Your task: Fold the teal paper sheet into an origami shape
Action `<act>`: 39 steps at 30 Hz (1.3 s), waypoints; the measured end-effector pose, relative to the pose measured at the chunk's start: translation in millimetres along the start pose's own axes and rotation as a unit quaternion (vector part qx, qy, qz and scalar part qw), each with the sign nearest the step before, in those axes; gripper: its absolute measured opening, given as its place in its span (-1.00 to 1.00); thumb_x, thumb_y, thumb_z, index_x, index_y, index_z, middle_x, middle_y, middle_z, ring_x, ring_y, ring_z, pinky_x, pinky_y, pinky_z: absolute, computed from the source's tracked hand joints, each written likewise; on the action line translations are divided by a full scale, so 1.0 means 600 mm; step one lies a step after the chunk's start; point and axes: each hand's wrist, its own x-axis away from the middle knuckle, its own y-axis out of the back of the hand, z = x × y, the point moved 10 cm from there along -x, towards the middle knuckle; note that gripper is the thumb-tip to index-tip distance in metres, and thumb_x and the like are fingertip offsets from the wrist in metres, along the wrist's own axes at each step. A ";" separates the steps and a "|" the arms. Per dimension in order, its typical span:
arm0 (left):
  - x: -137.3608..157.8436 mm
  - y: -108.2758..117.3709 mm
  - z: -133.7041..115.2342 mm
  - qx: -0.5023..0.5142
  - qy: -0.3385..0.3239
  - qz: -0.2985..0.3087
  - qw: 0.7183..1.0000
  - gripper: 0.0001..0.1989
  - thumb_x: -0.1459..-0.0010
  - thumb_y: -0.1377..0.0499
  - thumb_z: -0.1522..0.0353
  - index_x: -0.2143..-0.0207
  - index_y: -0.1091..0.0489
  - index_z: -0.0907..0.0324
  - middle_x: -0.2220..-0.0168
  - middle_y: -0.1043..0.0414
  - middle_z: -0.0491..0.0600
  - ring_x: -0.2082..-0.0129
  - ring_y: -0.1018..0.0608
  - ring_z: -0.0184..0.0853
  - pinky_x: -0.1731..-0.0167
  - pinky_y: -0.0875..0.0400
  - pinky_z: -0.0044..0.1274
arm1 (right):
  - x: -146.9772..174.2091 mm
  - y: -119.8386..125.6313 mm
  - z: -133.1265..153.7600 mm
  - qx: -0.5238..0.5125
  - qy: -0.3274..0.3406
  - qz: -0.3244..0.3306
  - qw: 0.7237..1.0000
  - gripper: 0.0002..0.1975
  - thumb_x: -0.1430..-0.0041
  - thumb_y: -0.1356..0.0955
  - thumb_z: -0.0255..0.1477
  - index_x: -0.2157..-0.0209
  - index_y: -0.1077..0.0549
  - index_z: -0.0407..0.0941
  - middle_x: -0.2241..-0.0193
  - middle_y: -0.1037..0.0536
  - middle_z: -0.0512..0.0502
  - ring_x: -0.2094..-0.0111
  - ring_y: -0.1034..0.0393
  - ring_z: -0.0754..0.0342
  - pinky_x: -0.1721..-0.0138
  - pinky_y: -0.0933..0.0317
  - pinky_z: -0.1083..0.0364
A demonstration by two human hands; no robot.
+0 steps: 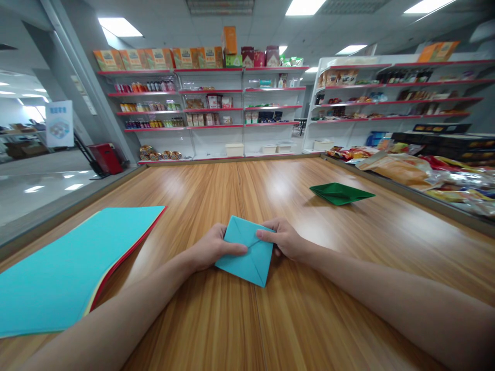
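A light-blue sheet of paper folded into a small square (247, 265) is held between both hands above the middle of the table, its crease lines running toward the centre. My left hand (214, 247) grips its left side, thumb flat on top and fingers hidden beneath. On the opposite edge my right hand (285, 238) pinches the paper with its thumb on the upper face; its fingertips curl under. A green folded paper boat (342, 193) rests farther back on the right, apart from both hands.
A stack of coloured paper (81, 263), blue on top with red and yellow edges below, lies at the left. Bagged snacks (410, 172) and dark boxes (448, 144) border the table on the right. Stocked shelves (211, 123) stand behind, with a red hand truck (106, 158) at far left.
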 end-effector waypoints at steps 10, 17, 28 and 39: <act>0.003 0.001 -0.007 -0.001 -0.006 -0.010 1.000 -0.63 0.17 -0.37 0.35 0.25 -0.49 0.31 0.28 -0.55 0.11 0.28 -0.58 -0.13 0.23 -0.43 -0.37 | -0.001 -0.002 0.001 -0.010 0.002 -0.011 1.000 -0.57 -0.06 -0.33 -0.11 0.62 -0.28 -0.18 0.76 -0.22 0.11 0.77 -0.07 0.28 0.78 0.06 0.25; 0.003 0.002 -0.006 -0.024 -0.003 -0.004 1.000 -0.67 0.18 -0.37 0.36 0.31 -0.51 0.30 0.31 -0.54 0.08 0.38 -0.56 -0.24 0.32 -0.43 -0.45 | -0.003 0.000 0.012 -0.024 0.028 -0.026 0.999 -0.56 -0.02 -0.37 -0.14 0.66 -0.30 -0.20 0.71 -0.19 0.09 0.66 -0.03 0.26 0.65 0.11 0.21; 0.016 -0.029 -0.001 -0.123 0.017 0.088 0.988 -0.78 0.14 -0.33 0.34 0.41 -0.49 0.28 0.51 -0.45 -0.06 0.58 -0.41 -0.42 0.58 -0.27 -0.62 | 0.024 -0.060 0.010 0.061 -0.053 0.228 0.970 -0.61 0.05 -0.41 -0.19 0.63 -0.33 -0.23 0.67 -0.23 0.08 0.63 -0.05 0.28 0.63 0.07 0.25; 0.002 0.014 -0.018 0.058 -0.074 -0.044 0.995 -0.64 0.13 -0.36 0.31 0.27 -0.47 0.31 0.41 -0.48 0.02 0.47 -0.49 -0.35 0.42 -0.37 -0.52 | 0.002 -0.019 -0.011 -0.082 -0.054 0.084 0.992 -0.62 0.13 -0.45 -0.20 0.60 -0.38 -0.25 0.67 -0.36 0.03 0.66 -0.16 0.25 0.64 -0.03 0.24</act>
